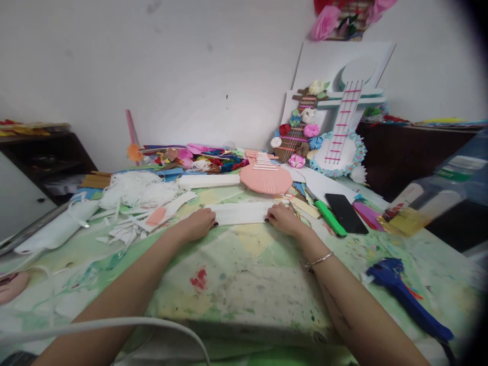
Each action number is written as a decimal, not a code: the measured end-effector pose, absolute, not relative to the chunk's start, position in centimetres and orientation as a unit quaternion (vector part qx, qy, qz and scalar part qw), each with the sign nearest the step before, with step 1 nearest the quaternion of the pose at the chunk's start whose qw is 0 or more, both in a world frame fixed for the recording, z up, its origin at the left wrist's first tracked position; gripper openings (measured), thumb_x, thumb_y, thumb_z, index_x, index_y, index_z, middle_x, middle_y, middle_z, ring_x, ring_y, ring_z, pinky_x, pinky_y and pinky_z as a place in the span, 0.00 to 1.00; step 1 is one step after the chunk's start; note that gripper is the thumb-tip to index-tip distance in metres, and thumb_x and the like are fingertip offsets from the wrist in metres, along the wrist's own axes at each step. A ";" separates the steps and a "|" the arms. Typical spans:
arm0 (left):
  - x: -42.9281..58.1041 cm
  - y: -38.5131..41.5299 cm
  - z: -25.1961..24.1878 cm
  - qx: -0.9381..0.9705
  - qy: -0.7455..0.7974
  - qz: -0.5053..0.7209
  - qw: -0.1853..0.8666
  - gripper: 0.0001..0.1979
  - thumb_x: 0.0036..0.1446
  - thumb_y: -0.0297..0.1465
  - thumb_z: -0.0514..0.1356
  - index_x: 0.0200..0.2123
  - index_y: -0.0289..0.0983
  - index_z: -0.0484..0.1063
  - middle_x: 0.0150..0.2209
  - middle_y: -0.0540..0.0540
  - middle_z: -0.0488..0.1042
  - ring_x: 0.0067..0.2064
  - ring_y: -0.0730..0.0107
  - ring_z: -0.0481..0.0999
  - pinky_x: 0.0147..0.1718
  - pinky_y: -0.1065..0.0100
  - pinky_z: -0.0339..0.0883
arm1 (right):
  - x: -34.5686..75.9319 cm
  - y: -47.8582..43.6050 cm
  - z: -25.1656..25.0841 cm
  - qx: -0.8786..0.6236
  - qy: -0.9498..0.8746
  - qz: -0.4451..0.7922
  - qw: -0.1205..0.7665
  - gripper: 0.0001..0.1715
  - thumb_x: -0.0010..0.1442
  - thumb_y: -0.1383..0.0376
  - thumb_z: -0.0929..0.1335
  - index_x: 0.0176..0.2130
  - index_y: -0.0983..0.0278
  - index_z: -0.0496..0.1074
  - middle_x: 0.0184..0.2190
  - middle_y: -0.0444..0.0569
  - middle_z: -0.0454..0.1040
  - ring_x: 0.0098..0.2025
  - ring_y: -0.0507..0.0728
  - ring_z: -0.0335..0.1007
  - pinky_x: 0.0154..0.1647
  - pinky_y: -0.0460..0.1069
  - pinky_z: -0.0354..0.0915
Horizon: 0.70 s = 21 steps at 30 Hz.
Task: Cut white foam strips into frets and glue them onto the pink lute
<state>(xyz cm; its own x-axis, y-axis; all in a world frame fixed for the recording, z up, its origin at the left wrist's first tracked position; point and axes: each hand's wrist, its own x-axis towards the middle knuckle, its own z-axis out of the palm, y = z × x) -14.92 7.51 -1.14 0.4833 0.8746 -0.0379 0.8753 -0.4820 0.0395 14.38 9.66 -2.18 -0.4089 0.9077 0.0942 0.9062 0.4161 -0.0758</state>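
Note:
A white paper or card strip (pixel 241 213) lies crosswise between my hands, close to the table surface. My left hand (pixel 199 223) is closed at its left end, with the fingers curled and the thumb at the near edge. At the right end, my right hand (pixel 284 219) grips it in the same way. Just beyond the strip is a pink paper guitar shape (pixel 266 178) with pale strings. A long white piece (pixel 209 181) stretches left from it. My fingers partly cover both ends of the strip.
On the right are a green utility knife (pixel 331 217), a black phone (pixel 346 212), a bottle (pixel 427 195) holding yellow liquid and a blue glue gun (pixel 409 297). White scraps (pixel 127 231) lie left. Decorated paper instruments (pixel 335 147) lean at the back. A white cable (pixel 152 321) crosses the foreground.

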 end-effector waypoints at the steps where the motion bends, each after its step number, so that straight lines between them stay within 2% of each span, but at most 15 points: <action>1: -14.9 7.6 -1.2 0.858 0.513 -0.009 0.026 0.14 0.61 0.33 0.46 0.31 0.33 0.69 0.37 0.37 0.71 0.38 0.60 0.70 0.38 0.65 0.60 | 14.4 9.7 -2.2 -0.548 -0.834 0.004 0.060 0.11 0.59 0.66 0.62 0.32 0.65 0.72 0.39 0.56 0.72 0.46 0.61 0.62 0.41 0.53 0.52; 4: -14.9 7.7 -1.1 0.840 0.541 -0.014 0.027 0.15 0.59 0.35 0.48 0.31 0.33 0.70 0.37 0.36 0.73 0.38 0.59 0.71 0.36 0.65 0.60 | 14.3 9.8 -2.1 -0.575 -0.815 -0.003 0.066 0.12 0.58 0.62 0.63 0.30 0.66 0.72 0.37 0.56 0.73 0.45 0.63 0.62 0.43 0.55 0.52; 8: -15.3 7.8 -0.8 0.804 0.593 -0.014 0.041 0.16 0.56 0.39 0.52 0.24 0.34 0.69 0.29 0.37 0.73 0.32 0.57 0.72 0.29 0.65 0.58 | 14.6 10.0 -2.1 -0.611 -0.788 -0.001 0.083 0.13 0.54 0.57 0.67 0.28 0.64 0.73 0.36 0.54 0.74 0.45 0.64 0.62 0.43 0.57 0.52; 12: -15.9 7.8 -0.5 0.792 0.608 0.009 0.053 0.14 0.54 0.38 0.54 0.23 0.35 0.67 0.27 0.40 0.72 0.30 0.60 0.71 0.26 0.67 0.56 | 14.9 10.2 -2.2 -0.630 -0.769 0.007 0.108 0.07 0.52 0.61 0.68 0.29 0.63 0.73 0.35 0.51 0.75 0.45 0.63 0.63 0.42 0.55 0.52; 14: -15.8 7.9 -0.5 0.802 0.594 0.032 0.055 0.10 0.53 0.36 0.56 0.27 0.35 0.67 0.28 0.42 0.72 0.31 0.61 0.70 0.27 0.67 0.57 | 14.9 10.2 -2.3 -0.623 -0.772 0.015 0.121 0.04 0.51 0.64 0.68 0.30 0.63 0.73 0.34 0.50 0.75 0.43 0.61 0.64 0.40 0.53 0.52; 16: -15.5 7.8 -0.7 0.822 0.565 0.056 0.058 0.04 0.52 0.30 0.56 0.31 0.35 0.68 0.32 0.44 0.71 0.34 0.64 0.70 0.31 0.69 0.59 | 14.8 10.2 -2.3 -0.603 -0.786 0.023 0.134 0.06 0.50 0.69 0.67 0.31 0.63 0.73 0.33 0.48 0.75 0.40 0.59 0.65 0.39 0.51 0.53; 18: -15.1 7.8 -0.9 0.849 0.518 0.078 0.068 0.09 0.50 0.22 0.53 0.34 0.37 0.69 0.35 0.46 0.70 0.37 0.68 0.69 0.36 0.71 0.60 | 14.6 10.1 -2.4 -0.568 -0.810 0.030 0.144 0.12 0.49 0.75 0.65 0.31 0.62 0.74 0.32 0.47 0.75 0.39 0.56 0.65 0.38 0.49 0.53; 21: -14.7 7.8 -1.4 0.885 0.437 0.126 0.097 0.18 0.44 0.15 0.49 0.35 0.37 0.71 0.32 0.48 0.69 0.33 0.72 0.68 0.34 0.73 0.60 | 14.3 9.9 -2.5 -0.505 -0.848 0.040 0.157 0.19 0.45 0.80 0.62 0.31 0.62 0.75 0.31 0.46 0.74 0.38 0.54 0.66 0.37 0.46 0.55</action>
